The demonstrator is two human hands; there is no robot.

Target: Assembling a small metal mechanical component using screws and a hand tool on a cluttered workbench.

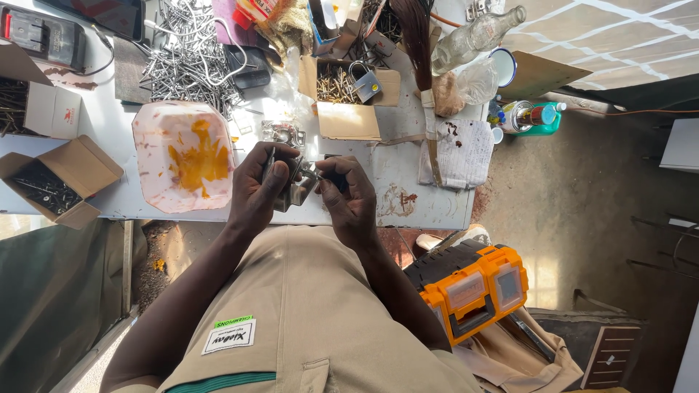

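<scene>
A small metal lock body (293,191) is held just above the near edge of the white surface (408,211), which serves as landmark here. The left hand (258,191) is clamped around the lock body's side; the right hand (349,198) is pinched shut on a small dark piece (328,175), seemingly a key or pin, pressed to the lock's top right. Judged from the grip, the step is done well if the body is kept steady in the left hand while the small piece is fed straight in, without twisting force, and kept over the surface so nothing dropped is lost. Counted on the surface: one pink-and-white bowl (183,154) with orange stain, just left of the hands; two open cardboard boxes of dark screws (51,182) at the left edge; one open box (348,98) beyond the hands, with one silver padlock (366,81) resting in it; one heap of bright metal hooks (191,58) toward the far side; one clear glass bottle (477,38) lying at the far right; one green plastic bottle (535,120) at the right edge. Below the surface's near right corner, one orange and black tool case (470,287) is noted.
</scene>
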